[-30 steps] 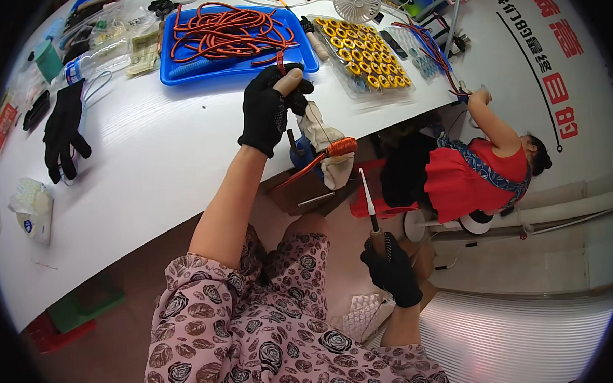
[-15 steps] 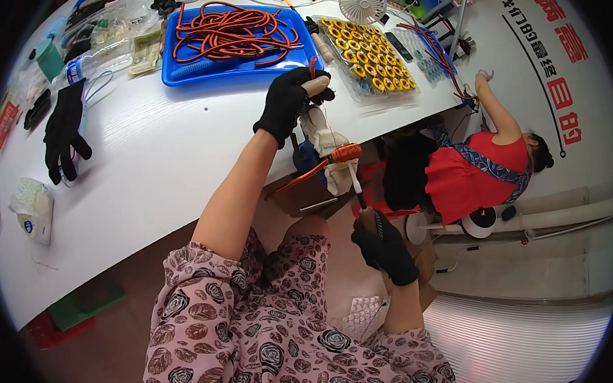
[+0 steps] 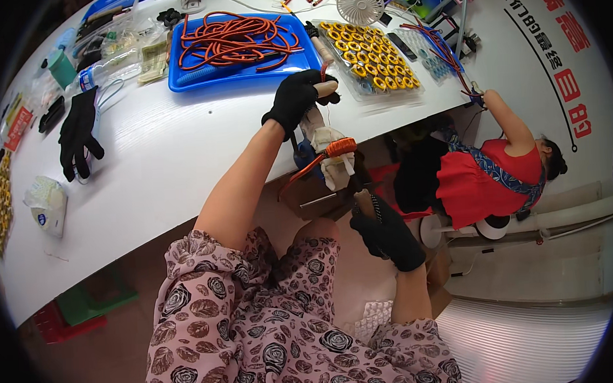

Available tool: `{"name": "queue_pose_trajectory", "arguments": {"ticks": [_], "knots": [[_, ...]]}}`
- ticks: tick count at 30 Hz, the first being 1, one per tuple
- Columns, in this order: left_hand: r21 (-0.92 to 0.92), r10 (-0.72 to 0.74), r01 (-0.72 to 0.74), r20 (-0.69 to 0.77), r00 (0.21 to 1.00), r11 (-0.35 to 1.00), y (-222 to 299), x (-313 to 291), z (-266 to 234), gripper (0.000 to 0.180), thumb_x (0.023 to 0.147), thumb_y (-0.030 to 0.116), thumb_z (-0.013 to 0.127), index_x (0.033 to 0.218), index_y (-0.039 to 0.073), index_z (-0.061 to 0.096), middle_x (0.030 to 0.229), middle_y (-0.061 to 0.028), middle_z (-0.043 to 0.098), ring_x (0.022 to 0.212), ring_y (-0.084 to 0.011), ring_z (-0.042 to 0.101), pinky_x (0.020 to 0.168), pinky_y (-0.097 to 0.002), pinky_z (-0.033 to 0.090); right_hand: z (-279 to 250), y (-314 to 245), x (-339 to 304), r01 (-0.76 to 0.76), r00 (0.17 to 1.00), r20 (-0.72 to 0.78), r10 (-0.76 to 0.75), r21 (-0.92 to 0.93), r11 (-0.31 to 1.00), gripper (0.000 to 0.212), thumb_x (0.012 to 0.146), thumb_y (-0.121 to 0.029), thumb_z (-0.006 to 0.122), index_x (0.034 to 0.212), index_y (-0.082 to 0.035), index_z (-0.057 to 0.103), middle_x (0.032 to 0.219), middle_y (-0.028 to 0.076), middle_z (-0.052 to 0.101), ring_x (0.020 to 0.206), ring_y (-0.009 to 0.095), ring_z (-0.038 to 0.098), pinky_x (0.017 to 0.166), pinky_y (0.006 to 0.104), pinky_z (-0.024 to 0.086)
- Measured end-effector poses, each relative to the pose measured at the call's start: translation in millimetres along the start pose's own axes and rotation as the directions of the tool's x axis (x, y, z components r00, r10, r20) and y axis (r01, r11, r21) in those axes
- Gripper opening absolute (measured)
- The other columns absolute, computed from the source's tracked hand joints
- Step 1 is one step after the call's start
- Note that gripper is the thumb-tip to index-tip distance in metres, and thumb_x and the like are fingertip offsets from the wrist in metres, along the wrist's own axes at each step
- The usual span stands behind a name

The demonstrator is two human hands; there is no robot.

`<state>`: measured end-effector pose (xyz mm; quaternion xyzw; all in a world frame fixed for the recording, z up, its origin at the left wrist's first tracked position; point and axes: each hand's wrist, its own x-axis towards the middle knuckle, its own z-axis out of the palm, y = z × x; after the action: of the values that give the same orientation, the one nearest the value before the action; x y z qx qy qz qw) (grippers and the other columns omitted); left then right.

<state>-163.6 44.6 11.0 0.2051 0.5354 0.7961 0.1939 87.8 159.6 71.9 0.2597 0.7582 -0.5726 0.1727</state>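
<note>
My left hand [image 3: 301,103], in a black glove with a bare thumb, is closed in a pinch at the table's front edge. A short reddish cord end [image 3: 324,70] sticks up from its grip, and a thin strand runs down toward the coil. Just below is a ring-shaped coil [image 3: 340,147] wound with orange wire, resting against a white cloth-wrapped holder [image 3: 334,171]. Lower right, my gloved right hand [image 3: 388,234] is wrapped round a wooden-handled tool [image 3: 366,204]. The tool's pale tip touches or nearly touches the coil's underside; which, I cannot tell.
A blue tray [image 3: 246,73] of red-brown cords lies on the white table [image 3: 148,157]. Beside it sits a clear tray of yellow rings [image 3: 376,55]. A black glove [image 3: 78,133] and tissue pack [image 3: 46,206] lie left. A co-worker in red [image 3: 477,177] works at the right.
The whole view has shifted slightly. My right hand has brought the tool a little closer to the coil. My left hand has moved slightly right, still pinching.
</note>
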Motion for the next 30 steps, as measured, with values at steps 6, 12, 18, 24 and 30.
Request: {"name": "queue_pose_trajectory", "arguments": {"ticks": [6, 12, 18, 24, 30], "knots": [[0.338, 0.092, -0.097, 0.033, 0.995, 0.936, 9.8, -30.4, -5.7, 0.031, 0.080, 0.016, 0.064, 0.108, 0.002, 0.060, 0.097, -0.0072, 0.065, 0.086, -0.0129, 0.059, 0.080, -0.0264, 0.045, 4.7, 45.6, -18.0, 0.191, 0.972, -0.085, -0.218, -0.252, 0.949, 0.036, 0.081, -0.024, 0.062, 0.109, -0.005, 0.050, 0.074, 0.008, 0.060, 0.059, 0.021, 0.059, 0.053, 0.0306, 0.047], [0.785, 0.437, -0.611, 0.516, 0.737, 0.101, 21.3, -147.8, 48.6, 0.039, 0.073, 0.016, 0.060, 0.112, 0.014, 0.057, 0.115, -0.0035, 0.056, 0.082, -0.0218, 0.056, 0.072, -0.0330, 0.046, -2.8, 118.0, -115.0, 0.067, 0.985, -0.147, -0.092, -0.171, 0.983, 0.034, 0.079, -0.024, 0.065, 0.104, -0.005, 0.051, 0.083, 0.014, 0.062, 0.073, 0.027, 0.063, 0.062, 0.0350, 0.049], [0.694, 0.437, -0.719, 0.653, 0.619, -0.020, 8.1, -154.9, 64.5, 0.042, 0.068, 0.013, 0.060, 0.110, 0.016, 0.059, 0.104, -0.0014, 0.057, 0.079, -0.0177, 0.056, 0.070, -0.0322, 0.046, 18.9, 81.2, -130.3, -0.065, 0.756, -0.488, -0.437, -0.720, 0.691, 0.035, 0.079, -0.023, 0.065, 0.104, -0.001, 0.052, 0.084, 0.010, 0.062, 0.072, 0.020, 0.062, 0.062, 0.0325, 0.049], [0.696, 0.671, -0.466, -0.031, 0.741, 0.546, 67.2, -125.3, 35.2, 0.022, 0.077, 0.017, 0.063, 0.098, 0.010, 0.065, 0.082, -0.0061, 0.065, 0.075, -0.0153, 0.063, 0.067, -0.0299, 0.048, 1.8, 74.0, -78.8, 0.178, 0.669, -0.685, -0.289, -0.229, 0.957, 0.031, 0.079, -0.022, 0.064, 0.102, -0.003, 0.054, 0.088, 0.017, 0.061, 0.073, 0.029, 0.062, 0.058, 0.0360, 0.050], [-0.011, 0.195, -0.202, -0.216, 0.957, 0.979, 13.3, -41.8, 5.1, 0.024, 0.081, 0.015, 0.063, 0.098, -0.002, 0.061, 0.082, -0.0092, 0.065, 0.077, -0.0155, 0.061, 0.073, -0.0276, 0.046, -7.8, 61.1, -22.8, 0.444, 0.860, -0.008, -0.510, -0.479, 0.757, 0.032, 0.082, -0.021, 0.060, 0.110, -0.006, 0.052, 0.063, 0.011, 0.057, 0.061, 0.024, 0.062, 0.053, 0.0342, 0.048]]}}
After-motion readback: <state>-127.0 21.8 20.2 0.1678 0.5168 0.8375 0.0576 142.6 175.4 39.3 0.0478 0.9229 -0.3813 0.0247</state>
